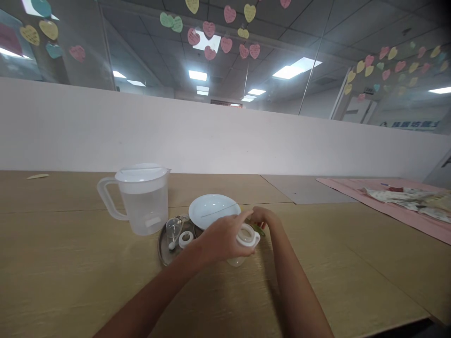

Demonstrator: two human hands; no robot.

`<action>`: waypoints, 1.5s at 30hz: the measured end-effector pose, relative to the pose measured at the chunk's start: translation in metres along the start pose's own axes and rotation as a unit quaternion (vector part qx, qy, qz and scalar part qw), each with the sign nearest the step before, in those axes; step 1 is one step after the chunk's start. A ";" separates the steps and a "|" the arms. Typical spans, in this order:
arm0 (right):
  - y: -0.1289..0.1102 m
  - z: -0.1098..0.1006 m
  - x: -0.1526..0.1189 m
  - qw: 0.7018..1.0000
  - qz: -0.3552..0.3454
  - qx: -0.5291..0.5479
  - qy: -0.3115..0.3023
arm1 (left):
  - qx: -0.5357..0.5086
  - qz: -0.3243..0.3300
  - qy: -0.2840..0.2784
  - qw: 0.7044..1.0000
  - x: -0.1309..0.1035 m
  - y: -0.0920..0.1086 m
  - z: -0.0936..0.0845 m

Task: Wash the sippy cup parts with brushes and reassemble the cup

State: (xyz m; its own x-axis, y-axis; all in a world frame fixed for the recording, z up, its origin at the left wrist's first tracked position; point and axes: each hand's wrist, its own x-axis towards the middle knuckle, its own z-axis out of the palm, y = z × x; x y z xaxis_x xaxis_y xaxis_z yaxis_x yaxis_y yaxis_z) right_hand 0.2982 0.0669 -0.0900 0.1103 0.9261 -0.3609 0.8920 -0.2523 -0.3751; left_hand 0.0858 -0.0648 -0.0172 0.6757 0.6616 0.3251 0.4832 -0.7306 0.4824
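Near the middle of the table (70, 281), I have one bottle (246, 241), clear below, white ring at the neck, mouth turned up toward my camera; can't tell what's inside, or whether its base touches the wood. Left hand (223, 237) is clamped around it. Right hand (265, 217), just beyond, has fingers curled by one green thing (260, 229); can't tell if they grip it. Hands are near each other.

Just behind the left hand: one white plate (207, 204), one thin stick (218, 211) lying across it. Beside that, one round metal tray (161, 249), partly under my left arm; three pieces I can count in it: one clear cup (172, 227), one loose white ring (183, 244), one thin tube with a white end (172, 245).

Further left, one lidded jug (150, 211), upright, see-through; can't tell how full. Far left, one pale strip (38, 176). Far right, one pink cloth (345, 190) bearing a pile (401, 197), contents unclear.
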 end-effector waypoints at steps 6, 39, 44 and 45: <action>-0.002 0.007 0.005 0.997 0.008 -0.034 -0.071 | 0.015 -0.008 -0.055 0.998 -0.002 -0.008 0.013; -0.048 0.009 0.005 0.963 -0.200 0.008 0.179 | 0.259 -0.239 -0.048 0.934 -0.020 -0.137 -0.033; -0.049 0.010 0.004 0.963 -0.172 0.011 0.209 | 0.291 -0.230 -0.037 0.928 -0.016 -0.130 -0.043; -0.049 0.009 0.001 0.962 -0.164 0.012 0.219 | 0.297 -0.230 -0.037 0.926 -0.017 -0.127 -0.048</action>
State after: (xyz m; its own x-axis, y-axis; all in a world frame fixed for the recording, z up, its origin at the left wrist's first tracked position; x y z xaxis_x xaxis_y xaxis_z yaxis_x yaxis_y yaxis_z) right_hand 0.2508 0.0778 -0.0799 0.0039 0.9852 0.1716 0.9001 0.0712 -0.4298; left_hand -0.0133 0.0248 -0.0448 0.3490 0.9283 0.1282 0.9351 -0.3539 0.0170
